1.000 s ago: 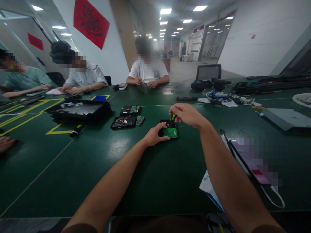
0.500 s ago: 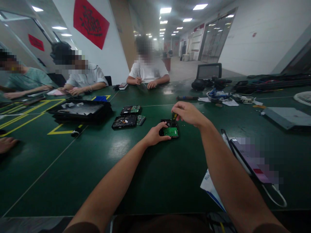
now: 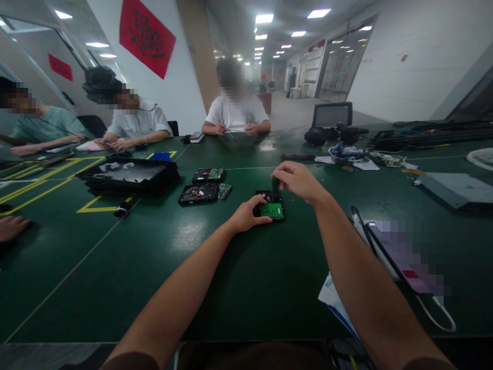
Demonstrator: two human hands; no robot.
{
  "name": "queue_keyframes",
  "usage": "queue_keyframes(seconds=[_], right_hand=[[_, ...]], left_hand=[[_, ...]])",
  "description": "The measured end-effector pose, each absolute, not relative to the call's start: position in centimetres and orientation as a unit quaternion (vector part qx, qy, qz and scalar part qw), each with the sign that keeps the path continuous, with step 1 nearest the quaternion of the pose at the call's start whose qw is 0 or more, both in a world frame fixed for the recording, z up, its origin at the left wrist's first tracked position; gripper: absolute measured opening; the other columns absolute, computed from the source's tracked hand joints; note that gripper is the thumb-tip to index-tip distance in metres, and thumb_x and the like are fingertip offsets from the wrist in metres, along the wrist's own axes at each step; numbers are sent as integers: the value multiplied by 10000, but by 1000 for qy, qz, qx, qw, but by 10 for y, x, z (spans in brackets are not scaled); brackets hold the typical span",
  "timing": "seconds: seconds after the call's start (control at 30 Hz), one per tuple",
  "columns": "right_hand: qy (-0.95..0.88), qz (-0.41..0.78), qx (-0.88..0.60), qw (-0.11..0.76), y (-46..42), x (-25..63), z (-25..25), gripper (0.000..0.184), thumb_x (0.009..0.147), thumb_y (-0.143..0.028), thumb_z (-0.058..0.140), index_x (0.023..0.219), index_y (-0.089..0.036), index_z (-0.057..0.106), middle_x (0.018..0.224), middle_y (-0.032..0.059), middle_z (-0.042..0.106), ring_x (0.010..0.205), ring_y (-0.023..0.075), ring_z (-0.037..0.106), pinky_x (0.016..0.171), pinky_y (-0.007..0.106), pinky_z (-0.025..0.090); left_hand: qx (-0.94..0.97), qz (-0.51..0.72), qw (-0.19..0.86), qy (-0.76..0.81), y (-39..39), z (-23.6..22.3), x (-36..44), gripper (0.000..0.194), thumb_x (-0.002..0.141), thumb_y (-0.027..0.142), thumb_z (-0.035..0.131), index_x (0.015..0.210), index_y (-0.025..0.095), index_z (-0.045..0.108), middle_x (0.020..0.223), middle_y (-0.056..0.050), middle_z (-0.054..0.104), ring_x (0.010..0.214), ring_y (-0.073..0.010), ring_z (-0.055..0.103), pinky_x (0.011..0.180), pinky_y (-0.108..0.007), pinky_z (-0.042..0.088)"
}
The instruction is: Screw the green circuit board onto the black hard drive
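Observation:
A hard drive [image 3: 271,210] with a green circuit board lies on the table in front of me. My left hand [image 3: 248,213] grips its left side, thumb along the near edge and fingers over the far left corner. In my right hand [image 3: 295,179] is a screwdriver [image 3: 275,187], held upright with its lower end over the drive's far part; its tip is too small to make out. Several tiny bits, perhaps screws, lie just right of the drive. To the left rest another hard drive [image 3: 198,193], a loose circuit board [image 3: 224,191] and a further drive [image 3: 208,174].
A black tray [image 3: 129,174] stands at the left, near a small black cylinder [image 3: 122,209]. On the right are a phone-like device [image 3: 400,257], a paper packet [image 3: 335,303] and a grey metal box [image 3: 456,187]. Another screwdriver [image 3: 298,156] lies farther back. Several people sit across the table.
The screwdriver's handle has turned in my right hand, its yellow marking no longer showing. My left hand stays on the drive. The person opposite has raised one hand slightly.

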State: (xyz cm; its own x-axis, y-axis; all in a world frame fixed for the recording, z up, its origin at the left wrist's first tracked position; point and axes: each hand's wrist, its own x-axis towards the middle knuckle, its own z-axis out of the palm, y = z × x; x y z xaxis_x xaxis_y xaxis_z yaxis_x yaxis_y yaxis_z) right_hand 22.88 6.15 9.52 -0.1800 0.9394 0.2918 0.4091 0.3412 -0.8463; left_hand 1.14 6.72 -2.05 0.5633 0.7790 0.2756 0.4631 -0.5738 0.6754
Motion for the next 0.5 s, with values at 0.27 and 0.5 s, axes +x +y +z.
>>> queue_keyframes(seconds=[0.27,0.5], right_hand=[[-694,385,-417,443,58,223,95,181,932,-408,573,965,-230,561,1051,59,707,562,93,585,451,244,390],[-710,348,-440,426,54,224,97,340,857,-553,672,903,-234,562,907,33,668,574,105,533,486,263,420]], left_hand=[[838,289,276,372,68,-23,12,650,707,475,834,1266,263,578,1501,-88,512,1412,-305,469,1169,-465,381],[840,288,276,368,67,-21,12,639,723,479,823,1270,261,576,1510,-89,504,1421,-303,459,1173,-458,386]])
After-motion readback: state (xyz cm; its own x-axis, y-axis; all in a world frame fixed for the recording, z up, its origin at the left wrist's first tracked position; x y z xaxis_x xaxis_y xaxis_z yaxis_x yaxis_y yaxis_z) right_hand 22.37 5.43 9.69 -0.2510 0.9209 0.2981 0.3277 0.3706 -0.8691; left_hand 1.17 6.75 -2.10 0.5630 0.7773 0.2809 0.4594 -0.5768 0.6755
